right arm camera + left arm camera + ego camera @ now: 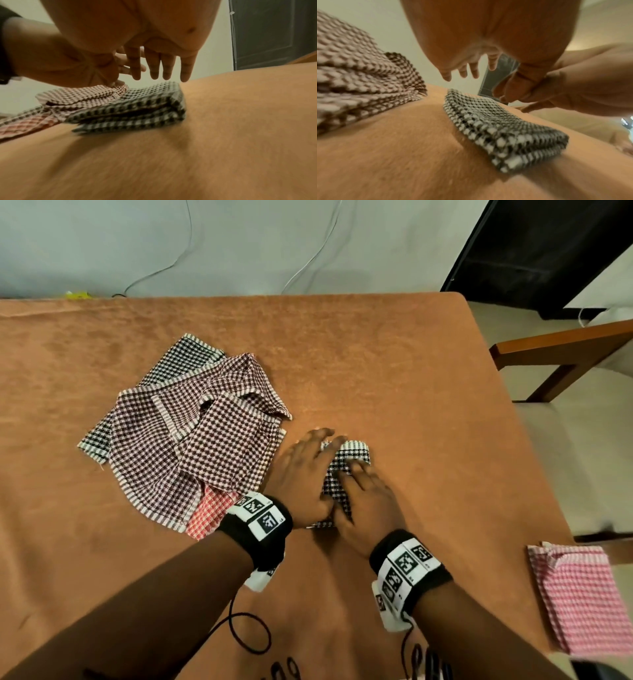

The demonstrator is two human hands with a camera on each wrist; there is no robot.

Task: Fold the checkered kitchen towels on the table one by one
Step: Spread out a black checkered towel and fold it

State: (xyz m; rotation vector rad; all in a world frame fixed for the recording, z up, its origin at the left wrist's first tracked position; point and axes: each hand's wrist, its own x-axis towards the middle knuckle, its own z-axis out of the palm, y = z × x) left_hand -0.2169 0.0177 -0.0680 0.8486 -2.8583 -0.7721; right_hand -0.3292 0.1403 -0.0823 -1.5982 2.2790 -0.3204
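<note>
Both hands hover low over a small folded black-and-white checkered towel (346, 470) just right of centre in the head view. The left hand (305, 474) has its fingers straight and spread above the towel's left side; its grip is released and holds nothing. In the left wrist view those fingertips (476, 73) hang clear above the cloth. The right hand (368, 505) is likewise flat, fingers extended over the towel's near right part, grip released; the right wrist view shows its fingertips (185, 77) just above the folded stack, not clearly touching.

The towel lies in several layers on the brown worktop (394, 364). Just to its left, in the centre-left of the frame, sits a loose heap of unfolded checkered towels (191, 433): maroon ones on top, a black one beneath at the upper left, a red one poking out at the lower edge. A folded pink checkered towel (579, 594) rests at the worktop's lower right edge, well apart from the hands.
</note>
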